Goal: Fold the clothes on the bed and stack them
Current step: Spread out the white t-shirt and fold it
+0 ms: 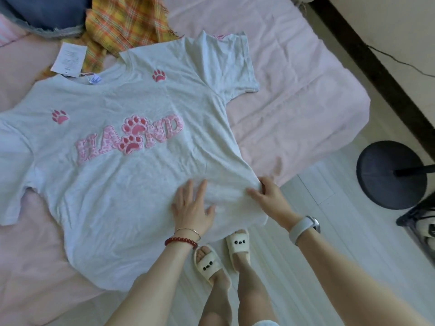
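A pale grey T-shirt (131, 175) with pink "HAND" lettering and paw prints lies spread face up on the pink bed (294, 95), its hem hanging over the bed's near edge. My left hand (191, 205) presses flat on the shirt near the hem, fingers straight and spread. My right hand (266, 196) pinches the shirt's right side edge just above the hem, the cloth bunched under its fingers. A paper tag (68, 56) sticks out at the collar.
A yellow-orange plaid garment (122, 22) and a blue denim piece (44, 12) lie at the far end of the bed. My feet in cream slippers (221, 255) stand on the white floor. A black round stand base (390, 175) sits at right.
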The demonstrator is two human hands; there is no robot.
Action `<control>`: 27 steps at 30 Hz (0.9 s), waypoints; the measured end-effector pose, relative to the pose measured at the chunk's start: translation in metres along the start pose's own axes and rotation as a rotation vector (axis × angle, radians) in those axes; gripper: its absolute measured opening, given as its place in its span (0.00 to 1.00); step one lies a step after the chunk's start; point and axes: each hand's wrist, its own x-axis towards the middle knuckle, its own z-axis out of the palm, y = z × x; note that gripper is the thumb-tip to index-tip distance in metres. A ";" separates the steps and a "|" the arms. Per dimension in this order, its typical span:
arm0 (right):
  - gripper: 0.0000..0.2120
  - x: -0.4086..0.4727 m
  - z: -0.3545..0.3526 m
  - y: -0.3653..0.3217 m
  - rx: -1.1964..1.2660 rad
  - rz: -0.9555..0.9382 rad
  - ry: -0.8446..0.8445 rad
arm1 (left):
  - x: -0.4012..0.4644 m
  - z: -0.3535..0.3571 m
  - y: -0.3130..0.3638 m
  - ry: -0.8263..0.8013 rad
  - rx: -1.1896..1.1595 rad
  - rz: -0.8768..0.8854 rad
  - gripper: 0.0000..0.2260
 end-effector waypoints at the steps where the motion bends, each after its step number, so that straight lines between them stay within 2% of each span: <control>1: 0.10 0.004 -0.008 0.003 -0.048 0.051 -0.098 | 0.004 0.003 -0.001 -0.035 0.010 -0.044 0.30; 3: 0.03 0.007 -0.026 0.006 -0.236 0.090 -0.229 | 0.010 0.008 -0.004 -0.076 0.053 -0.078 0.32; 4: 0.09 0.008 -0.034 0.008 -0.309 0.070 -0.248 | 0.011 0.009 -0.005 -0.082 0.075 -0.072 0.32; 6: 0.14 0.009 -0.047 0.013 -0.363 -0.006 -0.221 | 0.008 0.012 -0.006 -0.052 0.087 -0.051 0.32; 8: 0.14 0.004 -0.050 0.020 -0.355 -0.115 -0.137 | 0.000 0.017 -0.001 0.009 0.107 -0.038 0.32; 11: 0.09 -0.001 -0.045 0.047 -0.355 -0.206 -0.028 | -0.012 0.030 0.007 0.009 0.193 -0.083 0.33; 13: 0.05 0.001 -0.045 0.064 -0.458 -0.140 -0.041 | -0.017 0.038 0.007 -0.066 0.218 -0.122 0.33; 15: 0.15 0.005 -0.055 0.078 -0.661 -0.005 -0.049 | -0.021 0.042 0.007 -0.152 0.214 -0.132 0.32; 18: 0.25 0.008 -0.066 0.080 -0.876 0.088 0.074 | -0.024 0.038 0.007 -0.217 0.155 -0.123 0.28; 20: 0.27 0.005 -0.061 0.065 -0.891 -0.011 0.130 | -0.029 0.032 0.010 -0.222 0.053 -0.125 0.26; 23: 0.31 -0.004 -0.032 0.035 -0.913 -0.473 0.124 | -0.043 0.022 0.009 -0.134 -0.123 -0.205 0.22; 24: 0.32 -0.007 -0.018 0.028 -0.938 -0.611 0.069 | -0.048 0.020 0.006 -0.081 -0.194 -0.253 0.21; 25: 0.33 -0.009 -0.004 0.022 -1.000 -0.673 -0.051 | -0.053 0.018 0.001 -0.019 -0.270 -0.305 0.21; 27: 0.33 -0.007 0.020 0.023 -1.107 -0.606 -0.288 | -0.061 0.015 -0.016 0.113 -0.418 -0.415 0.20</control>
